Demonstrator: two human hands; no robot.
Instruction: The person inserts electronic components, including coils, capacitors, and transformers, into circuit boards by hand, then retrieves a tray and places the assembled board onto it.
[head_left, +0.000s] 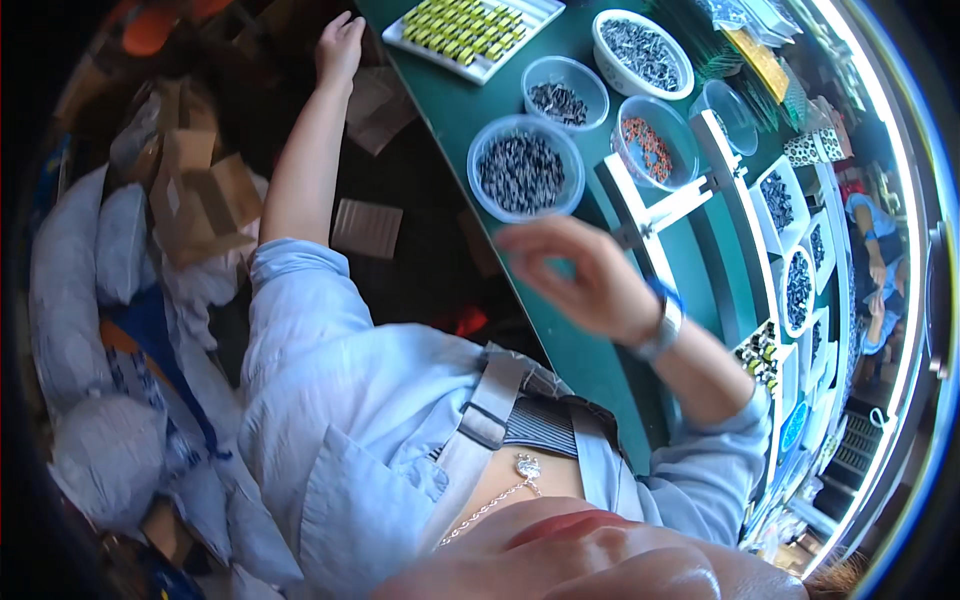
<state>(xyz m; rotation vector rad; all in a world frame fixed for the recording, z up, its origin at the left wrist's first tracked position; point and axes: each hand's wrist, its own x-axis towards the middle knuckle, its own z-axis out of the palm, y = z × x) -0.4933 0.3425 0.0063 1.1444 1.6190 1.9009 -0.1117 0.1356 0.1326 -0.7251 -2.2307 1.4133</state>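
My left arm reaches out toward the far left, and my left hand [341,48] is beside the far table corner with its fingers loosely stretched and nothing visible in them. Close to that hand, a white tray [486,71] carries rows of small yellow-and-black parts. My right hand [590,285] hovers above the table's near edge, blurred by motion. Its thumb and fingers curve toward each other around a gap; whether the tips meet or hold anything is unclear. Just beyond it stands a clear round tub [478,150] of small dark parts.
Other containers include a small tub [604,98] of dark parts, a white bowl [603,55] of metallic pieces and a tub [690,155] with orange parts. A white metal frame [640,225] stands beside my right hand. Sacks [70,270] and a cardboard box [200,200] lie at left.
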